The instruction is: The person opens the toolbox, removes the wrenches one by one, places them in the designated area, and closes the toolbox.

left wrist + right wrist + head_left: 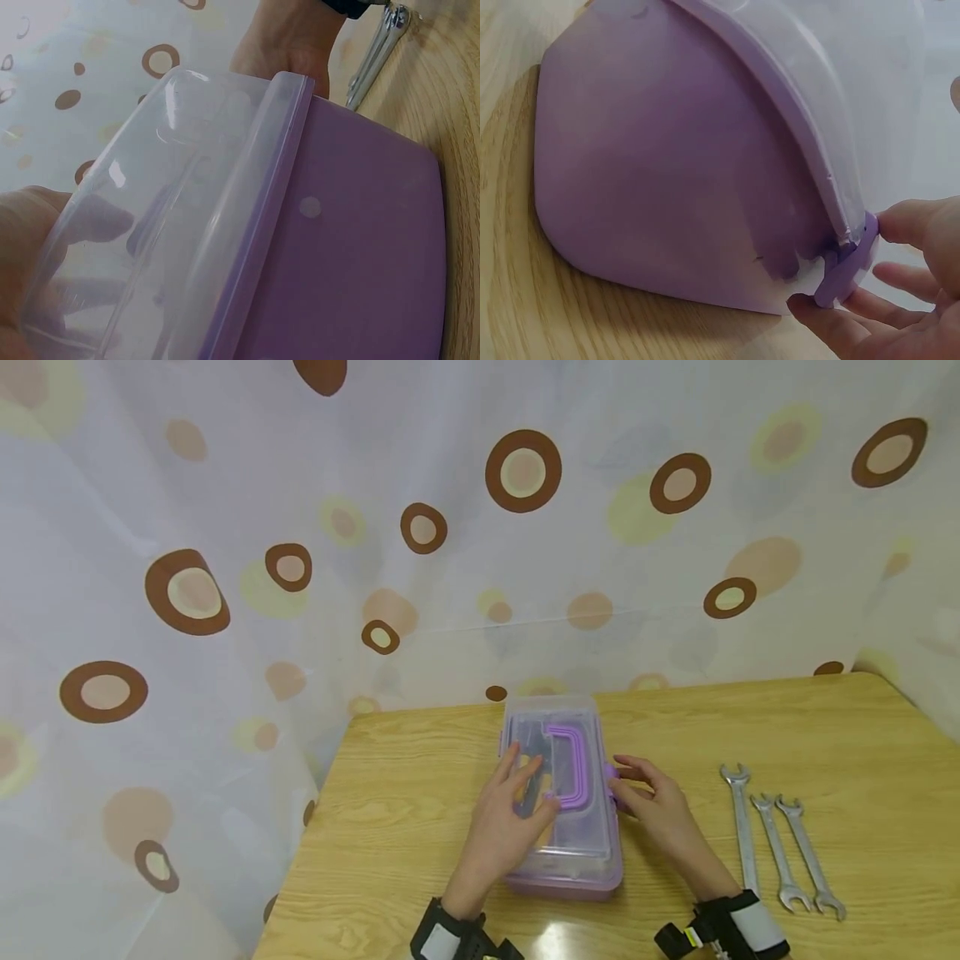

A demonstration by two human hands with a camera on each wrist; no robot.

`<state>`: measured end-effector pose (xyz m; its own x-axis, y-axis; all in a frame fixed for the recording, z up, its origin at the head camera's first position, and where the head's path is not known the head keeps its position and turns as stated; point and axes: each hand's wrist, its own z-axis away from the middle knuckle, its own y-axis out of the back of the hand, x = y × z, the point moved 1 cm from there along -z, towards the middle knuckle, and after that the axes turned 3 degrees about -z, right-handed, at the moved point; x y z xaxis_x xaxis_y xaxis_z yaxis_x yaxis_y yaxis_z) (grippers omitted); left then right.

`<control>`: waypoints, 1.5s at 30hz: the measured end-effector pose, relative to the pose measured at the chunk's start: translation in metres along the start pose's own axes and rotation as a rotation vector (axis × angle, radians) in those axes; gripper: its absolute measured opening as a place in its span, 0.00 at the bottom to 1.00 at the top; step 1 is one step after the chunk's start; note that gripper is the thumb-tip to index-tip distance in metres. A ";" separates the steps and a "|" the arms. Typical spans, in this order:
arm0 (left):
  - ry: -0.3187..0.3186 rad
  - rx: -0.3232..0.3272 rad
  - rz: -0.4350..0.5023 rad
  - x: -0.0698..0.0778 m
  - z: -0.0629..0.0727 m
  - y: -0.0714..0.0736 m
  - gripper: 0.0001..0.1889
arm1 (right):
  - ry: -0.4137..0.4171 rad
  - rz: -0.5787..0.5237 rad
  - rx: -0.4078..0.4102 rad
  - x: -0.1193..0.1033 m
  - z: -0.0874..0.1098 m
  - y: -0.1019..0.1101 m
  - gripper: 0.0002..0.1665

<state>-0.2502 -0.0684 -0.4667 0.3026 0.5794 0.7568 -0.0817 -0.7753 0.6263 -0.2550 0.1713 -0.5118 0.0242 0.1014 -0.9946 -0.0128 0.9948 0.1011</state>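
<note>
A storage box [562, 890] with a purple base and a clear lid [581, 843] sits on the table. On the lid lies a purple handle [579, 768]. My left hand [501, 822] rests on the lid's left part with its fingers spread, the thumb near the handle's lower end. At the box's right side, my right hand [663, 814] pinches a purple latch [847, 262] between thumb and fingers; the latch stands out from the side wall. Blurred light-coloured and dark shapes show through the lid, too unclear to name.
Three open-ended wrenches, a longer one [741, 827] and two shorter ones [780, 852], lie to the right of the box on the wooden table [397, 810]. A patterned curtain [450, 460] hangs behind the table and along its left side.
</note>
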 end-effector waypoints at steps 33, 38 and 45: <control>-0.006 -0.006 -0.023 0.000 -0.001 -0.005 0.33 | 0.011 -0.109 -0.065 0.012 -0.004 -0.006 0.33; -0.019 0.005 -0.037 0.001 0.000 -0.004 0.32 | 0.037 -0.072 -0.087 0.009 -0.002 -0.014 0.32; -0.019 0.034 -0.045 0.003 -0.002 -0.005 0.31 | -0.048 -0.081 -0.177 0.000 -0.004 -0.018 0.41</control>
<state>-0.2504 -0.0628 -0.4671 0.3229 0.6096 0.7240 -0.0352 -0.7567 0.6528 -0.2590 0.1535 -0.5135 0.0803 0.0260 -0.9964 -0.1839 0.9829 0.0108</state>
